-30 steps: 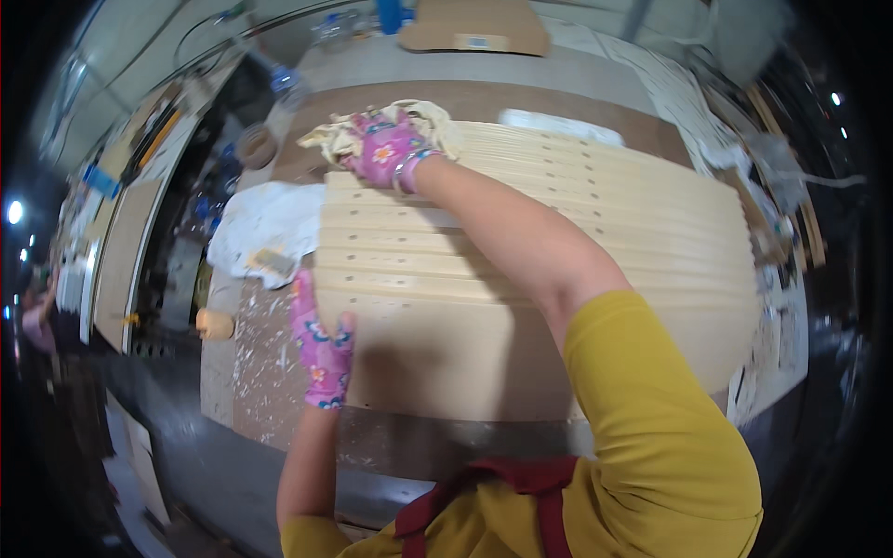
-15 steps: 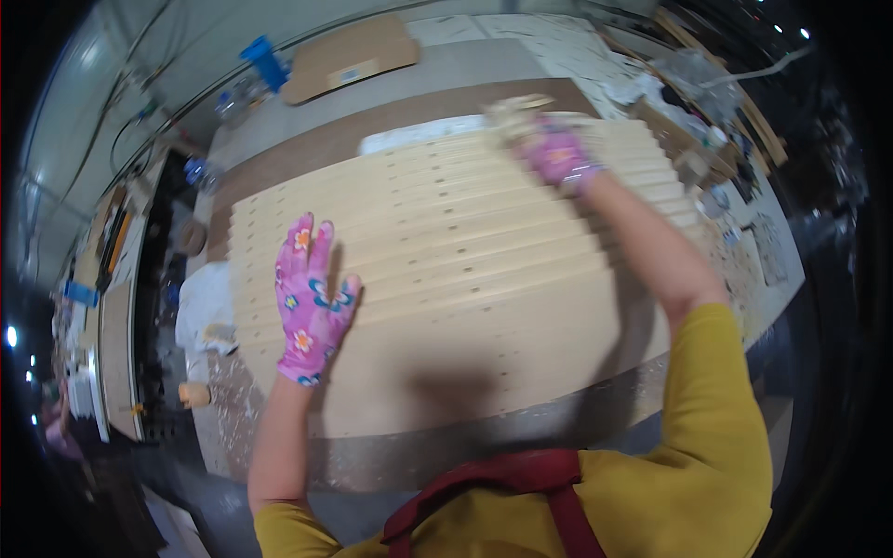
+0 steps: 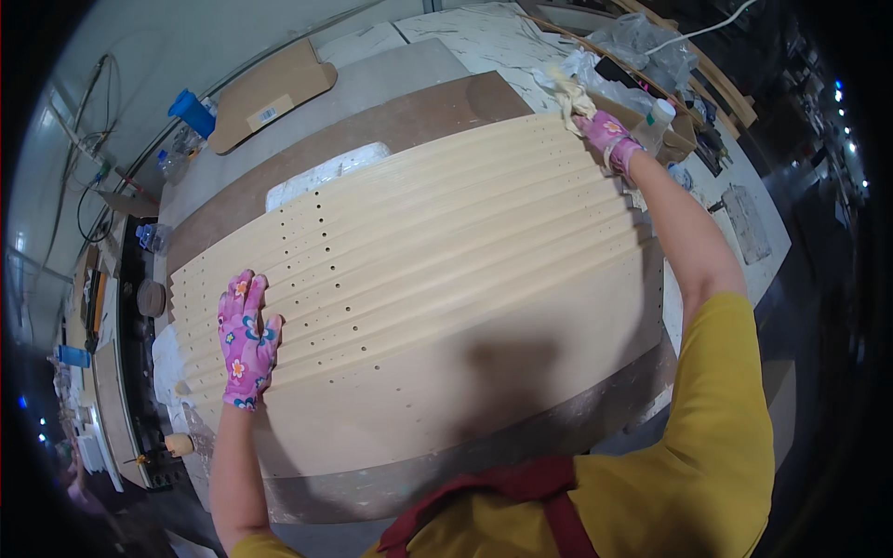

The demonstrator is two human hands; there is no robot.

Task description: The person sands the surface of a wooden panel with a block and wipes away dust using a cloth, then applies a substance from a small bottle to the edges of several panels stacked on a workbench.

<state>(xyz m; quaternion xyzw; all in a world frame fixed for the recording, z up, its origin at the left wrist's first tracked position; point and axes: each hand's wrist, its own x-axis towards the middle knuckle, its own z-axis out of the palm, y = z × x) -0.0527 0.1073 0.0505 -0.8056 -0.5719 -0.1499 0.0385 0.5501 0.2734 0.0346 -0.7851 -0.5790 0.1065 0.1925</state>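
Pink floral-gloved left hand (image 3: 247, 339): fingers extended, released, laid palm down on the stepped, pale wood-coloured panels with drilled holes (image 3: 465, 242), which lie across the brown-surfaced worktable (image 3: 456, 107). Pink floral-gloved right hand (image 3: 609, 139): grasping a crumpled cream cloth (image 3: 574, 95) at the panels' far right corner

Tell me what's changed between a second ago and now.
The right hand and its cloth moved from the pale boards' far left corner to their far right corner. The left hand shifted from their left edge onto their top. The right hand still holds the cloth.
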